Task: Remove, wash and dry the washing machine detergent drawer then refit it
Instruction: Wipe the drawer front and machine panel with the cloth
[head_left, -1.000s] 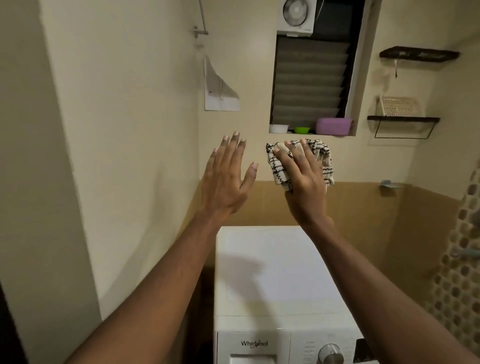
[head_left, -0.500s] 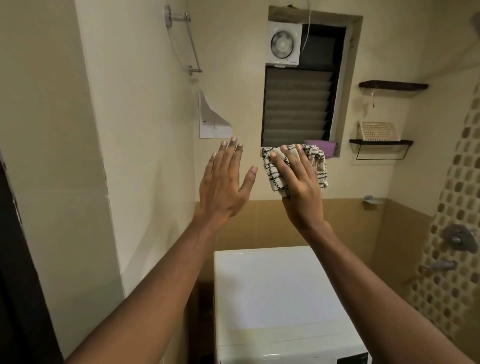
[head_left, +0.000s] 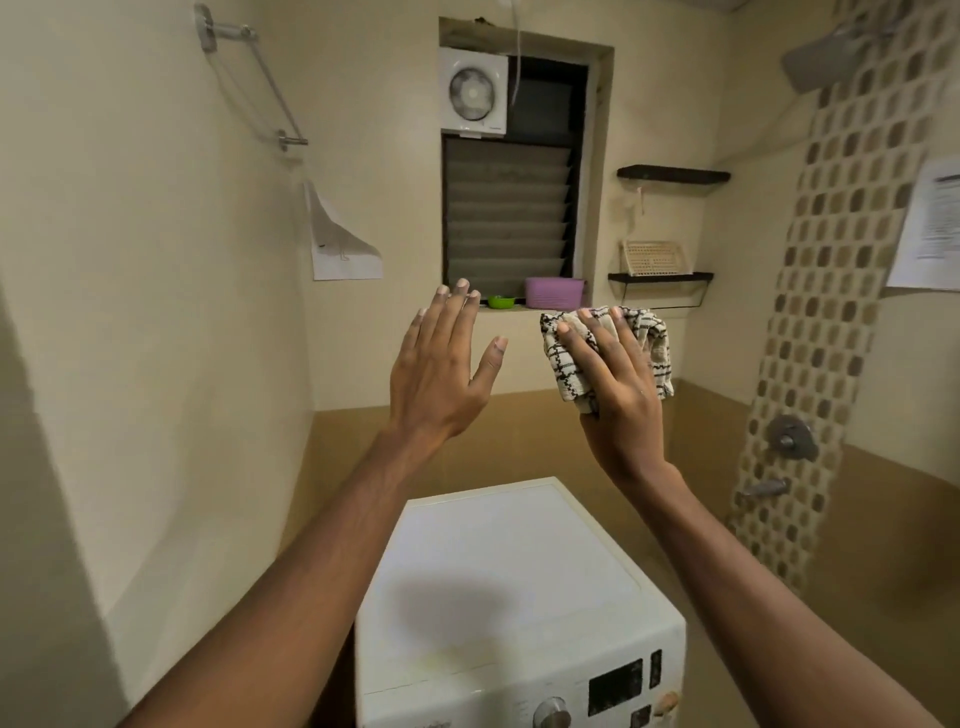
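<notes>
Both my arms are raised above the white washing machine (head_left: 498, 571). My left hand (head_left: 441, 374) is held up with straight, spread fingers and holds nothing. My right hand (head_left: 613, 384) holds a crumpled white cloth with black check lines (head_left: 655, 343) against its palm; its fingers lie straight over the cloth and the thumb is hidden behind it. Only the right part of the machine's front panel shows, with a dial (head_left: 551, 716) and a dark display (head_left: 615, 679). The detergent drawer is not in view.
A window sill behind the hands carries a purple basket (head_left: 553, 292) and a green bowl (head_left: 501, 301). A towel rail (head_left: 249, 78) is on the left wall. Two wall shelves (head_left: 672, 174) and a shower valve (head_left: 792, 439) are on the right.
The view has shifted, so the machine now sits lower and at an angle with its display showing. Both hands stay raised in the same pose, the cloth still in my right hand.
</notes>
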